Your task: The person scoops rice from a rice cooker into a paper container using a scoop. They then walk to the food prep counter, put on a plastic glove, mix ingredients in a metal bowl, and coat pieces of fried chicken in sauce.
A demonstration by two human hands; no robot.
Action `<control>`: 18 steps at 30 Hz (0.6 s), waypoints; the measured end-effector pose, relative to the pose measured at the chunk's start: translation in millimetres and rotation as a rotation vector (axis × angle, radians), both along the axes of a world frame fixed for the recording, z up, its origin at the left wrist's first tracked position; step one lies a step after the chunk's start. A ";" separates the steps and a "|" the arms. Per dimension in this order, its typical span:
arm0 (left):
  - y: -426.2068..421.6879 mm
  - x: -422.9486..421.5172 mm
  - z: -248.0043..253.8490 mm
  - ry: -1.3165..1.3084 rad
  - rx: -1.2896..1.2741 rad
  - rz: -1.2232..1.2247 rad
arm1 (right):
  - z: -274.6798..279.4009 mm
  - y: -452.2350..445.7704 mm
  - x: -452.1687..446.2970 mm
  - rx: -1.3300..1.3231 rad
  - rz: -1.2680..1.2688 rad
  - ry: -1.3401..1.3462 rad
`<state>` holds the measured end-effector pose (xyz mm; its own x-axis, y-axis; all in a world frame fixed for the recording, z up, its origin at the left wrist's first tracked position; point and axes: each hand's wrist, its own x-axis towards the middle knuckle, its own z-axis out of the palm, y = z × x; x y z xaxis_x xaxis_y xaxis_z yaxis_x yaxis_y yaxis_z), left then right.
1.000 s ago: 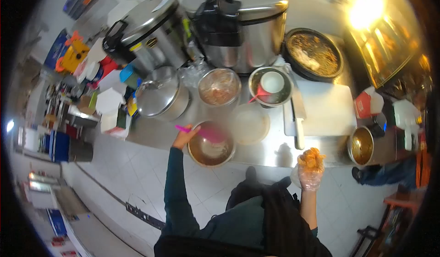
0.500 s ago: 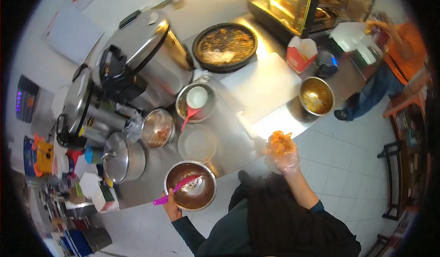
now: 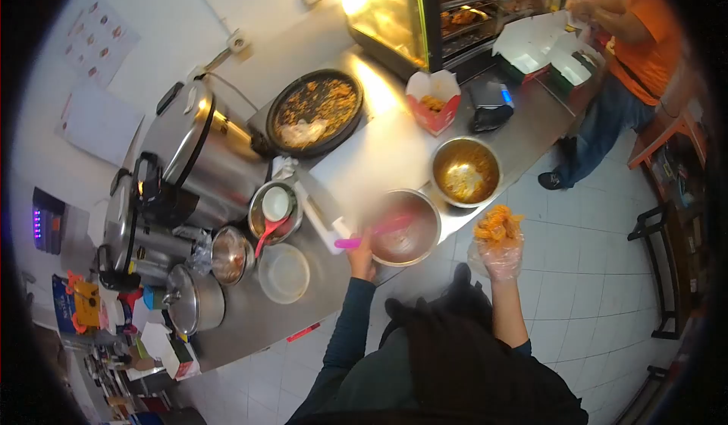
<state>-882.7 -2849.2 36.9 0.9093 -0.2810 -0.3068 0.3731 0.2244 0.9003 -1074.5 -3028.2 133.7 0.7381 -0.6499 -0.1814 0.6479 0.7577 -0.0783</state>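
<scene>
The two hands are well apart. The left hand [image 3: 362,262] is clamped on a pink spatula [image 3: 349,243] at the side of a metal bowl [image 3: 422,247], by the counter's [image 3: 330,288] edge. The right hand [image 3: 503,257], in a clear plastic glove [image 3: 506,264], clasps orange-brown food [image 3: 498,226] near a sauce-coated bowl [image 3: 487,159].

Left side's got a couple of chunky steel cookers [image 3: 227,148] with black handles, a lidded pot [image 3: 199,301] next to them, plus papers [image 3: 98,125] up on the wall [image 3: 174,38]. Further along the worktop [image 3: 327,282] there's a round black pan [image 3: 312,152] with browned bits [image 3: 337,103] in it, then a lit glass cabinet [image 3: 432,15]. Over on the right, someone in an orange top [image 3: 644,50] and jeans [image 3: 607,125] is at some open boxes [image 3: 527,40].
</scene>
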 end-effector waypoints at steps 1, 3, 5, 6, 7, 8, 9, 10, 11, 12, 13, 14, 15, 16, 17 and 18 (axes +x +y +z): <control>-19.2 -6.9 -1.2 0.009 -0.041 0.038 | 1.7 -14.1 -7.5 0.009 -0.038 0.016; -45.9 -17.5 -3.3 0.035 -0.009 0.091 | 8.4 -40.1 -21.9 0.057 -0.149 0.138; -67.6 -26.4 -8.1 0.037 0.005 0.139 | 6.0 -66.3 -35.2 0.052 -0.198 0.196; -76.2 -30.4 -8.2 0.026 0.002 0.156 | -1.8 -79.6 -41.9 0.006 -0.160 0.119; -84.2 -33.8 -7.8 0.013 -0.001 0.174 | -13.2 -93.2 -48.3 -0.041 -0.121 0.041; -91.4 -36.4 -7.5 -0.003 -0.006 0.198 | -20.8 -103.3 -53.0 -0.090 -0.082 -0.040; -98.8 -37.8 -6.2 -0.017 0.026 0.200 | -22.2 -112.3 -53.9 -0.074 -0.076 -0.023; -104.1 -39.2 -4.4 -0.030 0.058 0.204 | -22.0 -120.0 -52.5 -0.058 -0.067 -0.004; -108.2 -40.6 -2.4 -0.042 0.089 0.210 | -21.0 -126.5 -50.5 -0.043 -0.057 0.014; -113.2 -43.0 6.2 -0.021 0.065 0.213 | -18.1 -131.8 -47.8 -0.004 -0.054 0.045; -114.1 -42.2 5.0 -0.011 0.013 0.191 | -13.8 -135.1 -44.3 0.035 -0.051 0.078; -113.6 -40.2 3.3 -0.001 -0.038 0.169 | -10.8 -137.9 -40.7 0.074 -0.047 0.111; -112.7 -39.6 2.3 0.010 -0.089 0.145 | -10.0 -140.2 -37.7 0.049 -0.013 0.059; -111.7 -45.0 11.8 0.085 -0.170 0.129 | -11.2 -141.5 -36.1 0.026 0.020 0.011; -109.0 -53.6 21.1 0.130 -0.123 0.203 | -14.0 -142.8 -35.5 0.005 0.050 -0.036; -104.9 -62.9 30.6 0.173 -0.074 0.275 | -20.1 -144.5 -34.0 -0.001 0.100 -0.112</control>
